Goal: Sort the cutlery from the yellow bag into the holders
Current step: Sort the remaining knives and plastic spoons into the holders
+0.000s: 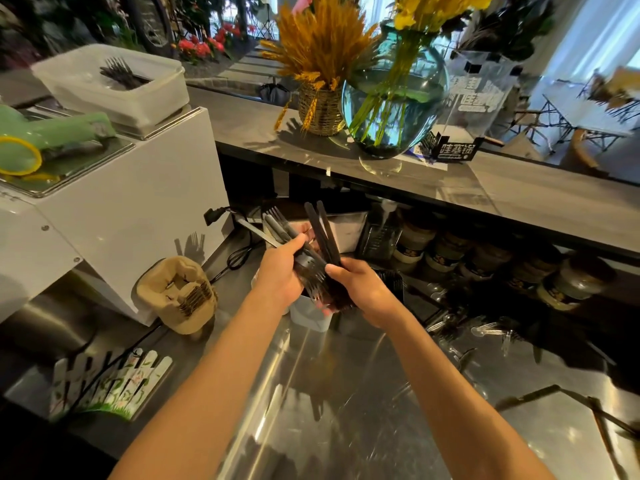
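Cutlery (313, 258), black plastic forks and flat handles in a mixed bundle, is held above the near middle of the steel counter (346, 393), directly over a white holder (308, 315). Left hand (277, 275) is curled around the fork end of the bundle; right hand (363, 289) pinches the dark handles with thumb on top. Neither hand is free.

Judgement on the step: separate 1 type at a time. The right hand should draw out only matching pieces while the left keeps the rest clamped, tines all facing the same way, then lower them upright into the holder without snagging its rim.

Count: 2 hands engaged; 2 long handles stand clear at the far end of the bundle; at least 1 fork head shows at far left. Total in the bundle cannot be told. 1 tan fabric holder (180, 294) sits at left with cutlery inside. No yellow bag can be identified with certainty.
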{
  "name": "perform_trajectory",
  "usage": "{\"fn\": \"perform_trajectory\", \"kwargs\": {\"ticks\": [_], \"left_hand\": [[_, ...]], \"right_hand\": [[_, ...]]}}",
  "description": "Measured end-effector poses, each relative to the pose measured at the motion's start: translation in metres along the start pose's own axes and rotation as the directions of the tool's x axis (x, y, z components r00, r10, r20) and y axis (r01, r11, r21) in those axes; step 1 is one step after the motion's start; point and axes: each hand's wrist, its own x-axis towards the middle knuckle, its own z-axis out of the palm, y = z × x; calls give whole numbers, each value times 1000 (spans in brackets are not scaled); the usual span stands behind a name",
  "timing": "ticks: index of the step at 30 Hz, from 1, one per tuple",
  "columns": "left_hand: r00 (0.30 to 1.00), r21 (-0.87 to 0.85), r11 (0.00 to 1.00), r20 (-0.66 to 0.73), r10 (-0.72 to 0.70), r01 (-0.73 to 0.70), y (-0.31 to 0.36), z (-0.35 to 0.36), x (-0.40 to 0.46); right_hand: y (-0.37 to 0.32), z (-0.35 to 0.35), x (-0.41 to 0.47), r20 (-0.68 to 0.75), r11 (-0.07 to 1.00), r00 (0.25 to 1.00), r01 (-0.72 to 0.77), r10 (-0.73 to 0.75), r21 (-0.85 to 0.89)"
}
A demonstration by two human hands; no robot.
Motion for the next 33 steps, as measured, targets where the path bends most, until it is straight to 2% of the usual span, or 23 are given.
{"fn": "perform_trajectory", "kwargs": {"ticks": [2,5,8,10,13,16,19,22,25,29,31,33], "left_hand": [[999,11,1000,19,-28,27,-2,1,-2],[996,-9,997,35,-78,78,-3,1,0],[997,-73,994,-20,-79,77,-2,0,3],[992,-95,989,-48,-114,109,-2,0,5],[994,41,994,-57,-95,97,-6,4,10],[995,174,981,-67,-80,91,-13,15,8],[985,194,968,-93,-145,160,-19,23,8],[983,250,952,-102,-154,175,-21,28,8],[982,187,967,-101,-159,175,-25,29,10],[979,1,979,-35,-203,203,-31,32,14],[976,-3,978,-67,-206,206,-30,38,12],[975,-13,980,-98,-200,200,-31,38,17]], "right_hand": [[1,-4,-2,-45,998,999,-17,20,63],[3,-14,-4,-115,998,993,20,-13,56],[4,-25,-6,-153,995,984,98,-92,30],[2,-34,-8,-163,989,984,98,-79,112],[-4,-45,-12,-50,976,998,42,-32,212],[-8,-46,-15,18,991,1000,-5,2,136],[-7,-42,-13,19,997,999,-35,34,65],[-3,-45,-10,-25,990,997,-76,79,121],[-1,-52,-7,-37,980,993,-105,112,166],[6,-59,1,-64,960,992,-92,112,263],[10,-60,4,-83,956,991,-74,101,282],[12,-58,5,-170,963,980,-51,99,265]]}}
